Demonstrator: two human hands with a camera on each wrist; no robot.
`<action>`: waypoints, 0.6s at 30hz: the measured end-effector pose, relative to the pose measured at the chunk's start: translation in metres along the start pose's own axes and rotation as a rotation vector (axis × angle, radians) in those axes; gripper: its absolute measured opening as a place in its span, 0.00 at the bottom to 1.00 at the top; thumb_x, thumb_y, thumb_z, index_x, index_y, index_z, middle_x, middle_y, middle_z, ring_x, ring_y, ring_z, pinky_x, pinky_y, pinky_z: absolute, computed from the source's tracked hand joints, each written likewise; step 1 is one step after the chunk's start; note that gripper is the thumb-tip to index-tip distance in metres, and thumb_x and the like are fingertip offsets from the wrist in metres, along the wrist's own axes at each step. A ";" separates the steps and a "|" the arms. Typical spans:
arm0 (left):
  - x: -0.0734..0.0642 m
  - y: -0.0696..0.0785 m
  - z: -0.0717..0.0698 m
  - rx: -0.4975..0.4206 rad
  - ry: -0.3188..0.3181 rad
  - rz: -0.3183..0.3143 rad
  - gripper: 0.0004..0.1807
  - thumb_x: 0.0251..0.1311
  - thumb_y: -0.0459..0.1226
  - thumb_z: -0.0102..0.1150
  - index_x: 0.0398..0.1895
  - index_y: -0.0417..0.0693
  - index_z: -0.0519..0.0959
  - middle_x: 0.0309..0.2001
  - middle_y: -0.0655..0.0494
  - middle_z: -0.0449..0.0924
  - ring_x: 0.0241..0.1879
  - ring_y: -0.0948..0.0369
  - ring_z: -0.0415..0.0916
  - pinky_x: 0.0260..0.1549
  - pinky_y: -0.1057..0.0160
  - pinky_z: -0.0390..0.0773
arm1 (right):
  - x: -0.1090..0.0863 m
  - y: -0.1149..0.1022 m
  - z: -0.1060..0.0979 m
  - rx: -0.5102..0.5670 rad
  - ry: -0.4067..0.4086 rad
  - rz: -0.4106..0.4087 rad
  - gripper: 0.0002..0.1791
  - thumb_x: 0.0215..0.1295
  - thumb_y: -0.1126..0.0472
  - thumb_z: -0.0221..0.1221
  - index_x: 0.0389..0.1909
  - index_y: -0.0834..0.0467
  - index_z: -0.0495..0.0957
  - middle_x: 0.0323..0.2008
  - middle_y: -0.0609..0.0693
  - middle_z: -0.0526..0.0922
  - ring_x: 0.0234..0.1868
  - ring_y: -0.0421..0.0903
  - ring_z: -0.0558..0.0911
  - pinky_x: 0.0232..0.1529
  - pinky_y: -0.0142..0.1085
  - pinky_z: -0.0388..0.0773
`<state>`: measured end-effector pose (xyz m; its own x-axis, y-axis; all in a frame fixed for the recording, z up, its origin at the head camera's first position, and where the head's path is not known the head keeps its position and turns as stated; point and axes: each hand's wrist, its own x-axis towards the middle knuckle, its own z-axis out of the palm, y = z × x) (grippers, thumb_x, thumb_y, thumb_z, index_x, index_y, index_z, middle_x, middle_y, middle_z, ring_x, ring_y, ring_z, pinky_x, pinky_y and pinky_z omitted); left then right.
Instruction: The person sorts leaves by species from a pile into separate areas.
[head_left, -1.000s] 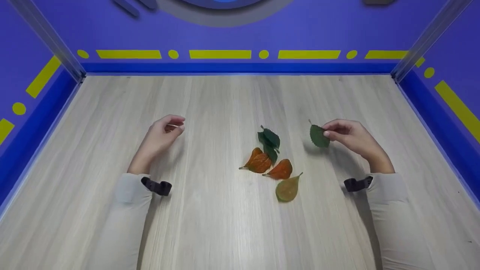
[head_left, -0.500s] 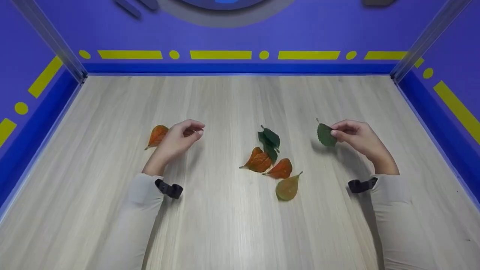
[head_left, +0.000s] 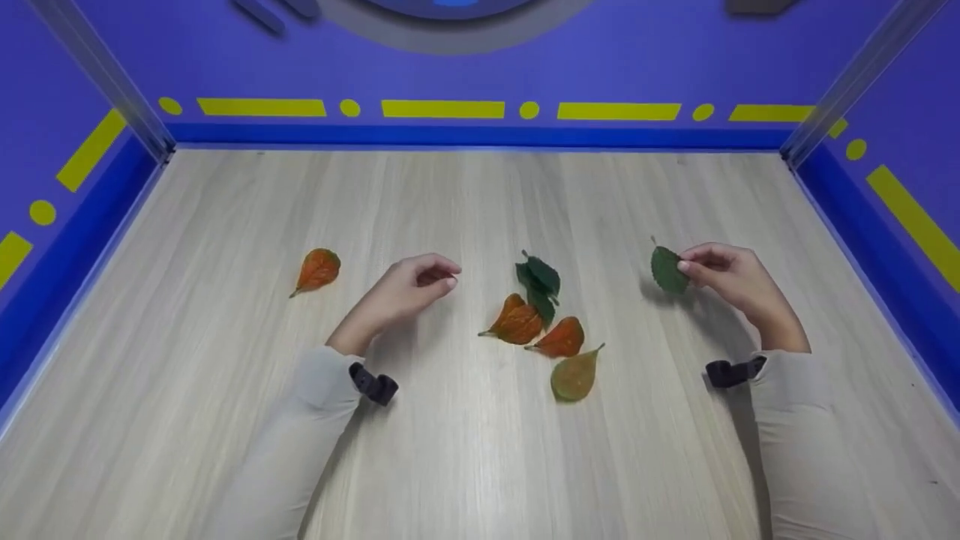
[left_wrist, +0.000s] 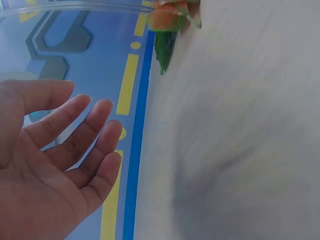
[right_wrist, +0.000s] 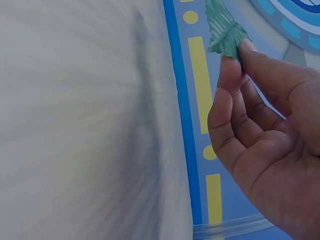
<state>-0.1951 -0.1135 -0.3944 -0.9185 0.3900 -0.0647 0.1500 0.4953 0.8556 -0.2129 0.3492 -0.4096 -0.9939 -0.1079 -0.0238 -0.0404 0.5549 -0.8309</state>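
Between thumb and index finger my right hand (head_left: 729, 277) pinches a green leaf (head_left: 669, 271) by its edge, held above the table. The same leaf (right_wrist: 225, 30) shows pale veins in the right wrist view. My left hand (head_left: 405, 291) hovers left of the leaf pile with nothing in it; its fingers look loosely bent in the left wrist view. In the pile, overlapping dark green leaves (head_left: 541, 281) lie at the back, with orange leaves (head_left: 519, 322) in front. Another orange leaf (head_left: 564, 337) and a yellow-green leaf (head_left: 576, 376) lie nearer me. A lone orange leaf (head_left: 318, 270) rests at the left.
The pale wooden table (head_left: 450, 457) is bordered by blue-purple walls (head_left: 450, 75) at the back and both sides, with yellow dashes on them. Black wrist cameras (head_left: 373, 384) sit on both sleeves.
My left hand has moved right toward the pile, uncovering the lone orange leaf at the left. My right hand has shifted slightly right, carrying the green leaf along.
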 end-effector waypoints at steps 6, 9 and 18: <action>0.004 0.004 0.014 0.000 -0.041 0.031 0.15 0.67 0.36 0.53 0.53 0.38 0.77 0.49 0.47 0.81 0.49 0.54 0.76 0.51 0.57 0.74 | -0.002 0.009 -0.005 0.001 0.015 0.033 0.19 0.66 0.58 0.60 0.48 0.70 0.75 0.30 0.33 0.81 0.32 0.32 0.80 0.36 0.26 0.78; 0.006 0.005 0.018 0.013 -0.060 0.043 0.15 0.67 0.36 0.53 0.53 0.38 0.78 0.48 0.47 0.81 0.49 0.54 0.76 0.53 0.56 0.73 | -0.001 0.013 -0.008 0.029 0.008 0.073 0.19 0.66 0.59 0.59 0.49 0.71 0.74 0.30 0.32 0.82 0.31 0.33 0.81 0.36 0.27 0.79; 0.011 0.007 0.029 0.020 -0.097 0.049 0.15 0.67 0.36 0.53 0.52 0.37 0.78 0.48 0.46 0.81 0.48 0.54 0.76 0.50 0.59 0.74 | 0.001 0.016 -0.012 0.014 0.028 0.117 0.21 0.66 0.55 0.59 0.49 0.70 0.73 0.29 0.31 0.81 0.30 0.33 0.81 0.34 0.28 0.80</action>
<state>-0.1933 -0.0836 -0.4041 -0.8703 0.4870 -0.0729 0.2023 0.4885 0.8488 -0.2156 0.3685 -0.4163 -0.9942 -0.0198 -0.1054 0.0771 0.5505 -0.8313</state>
